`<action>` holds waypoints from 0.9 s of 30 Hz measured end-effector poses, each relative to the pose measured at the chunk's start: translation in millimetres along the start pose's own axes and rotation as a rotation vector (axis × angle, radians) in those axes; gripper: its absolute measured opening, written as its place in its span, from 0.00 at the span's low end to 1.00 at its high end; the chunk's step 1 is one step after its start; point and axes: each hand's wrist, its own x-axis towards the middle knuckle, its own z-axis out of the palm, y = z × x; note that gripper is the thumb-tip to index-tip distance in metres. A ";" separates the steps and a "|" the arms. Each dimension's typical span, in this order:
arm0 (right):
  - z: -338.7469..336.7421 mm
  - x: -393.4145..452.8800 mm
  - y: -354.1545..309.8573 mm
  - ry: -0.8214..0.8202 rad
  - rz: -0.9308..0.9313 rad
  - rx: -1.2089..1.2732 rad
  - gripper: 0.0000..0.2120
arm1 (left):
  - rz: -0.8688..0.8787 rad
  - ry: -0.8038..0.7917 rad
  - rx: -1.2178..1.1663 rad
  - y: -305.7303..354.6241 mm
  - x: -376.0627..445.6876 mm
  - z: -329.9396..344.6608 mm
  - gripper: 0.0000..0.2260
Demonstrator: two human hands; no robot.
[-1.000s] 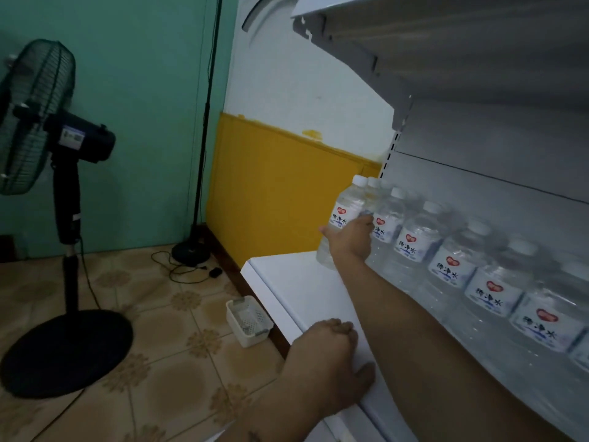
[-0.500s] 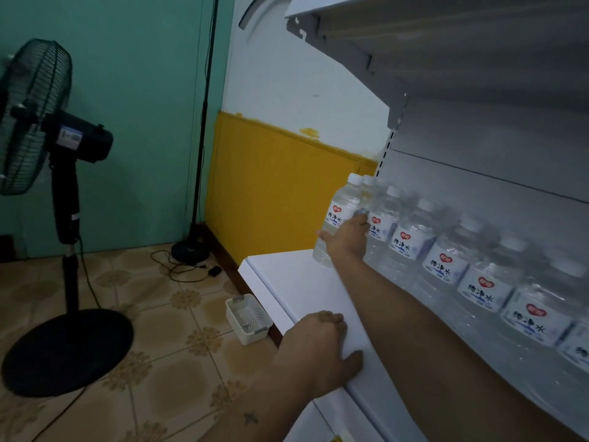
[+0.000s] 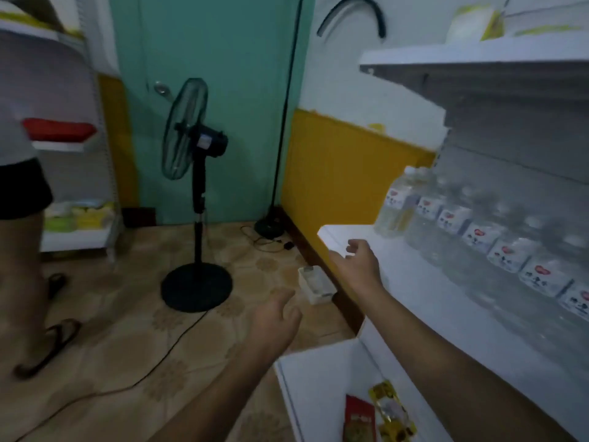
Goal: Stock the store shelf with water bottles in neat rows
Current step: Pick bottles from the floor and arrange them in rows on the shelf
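Observation:
A row of several clear water bottles (image 3: 478, 240) with white labels stands along the back of the white shelf (image 3: 424, 291). The end bottle (image 3: 395, 202) stands at the shelf's far left. My right hand (image 3: 358, 263) hovers over the shelf's front left part, fingers loosely spread, holding nothing, well apart from the bottles. My left hand (image 3: 275, 320) is off the shelf, out over the floor, fingers relaxed and empty. The view is blurred by motion.
A black standing fan (image 3: 191, 148) with its cable stands on the tiled floor. A small white basket (image 3: 315, 283) lies by the shelf's base. A lower shelf (image 3: 318, 387) holds red and yellow packets. Another person's legs (image 3: 22, 250) stand at the left by a second rack.
My right hand has let go of the end bottle and drawn back toward me. My left hand has lifted off the shelf edge. The view has swung left and back.

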 end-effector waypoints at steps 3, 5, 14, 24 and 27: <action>42.4 -77.4 -20.9 -0.167 -0.075 0.041 0.25 | -0.163 0.045 0.158 -48.4 -71.8 -52.6 0.20; 76.5 -126.5 -25.8 -0.284 -0.124 0.064 0.25 | -0.289 0.099 0.192 -76.5 -118.4 -87.8 0.20; 216.9 -360.5 -43.4 -0.896 -0.160 0.002 0.22 | -0.748 0.412 0.300 -114.7 -361.4 -227.1 0.19; 282.6 -542.9 -86.2 -1.269 -0.369 -0.050 0.17 | -0.928 0.917 0.279 -103.0 -545.9 -299.4 0.19; 303.0 -573.1 -83.6 -1.299 -0.326 -0.072 0.16 | -0.963 0.941 0.269 -119.3 -570.7 -290.8 0.19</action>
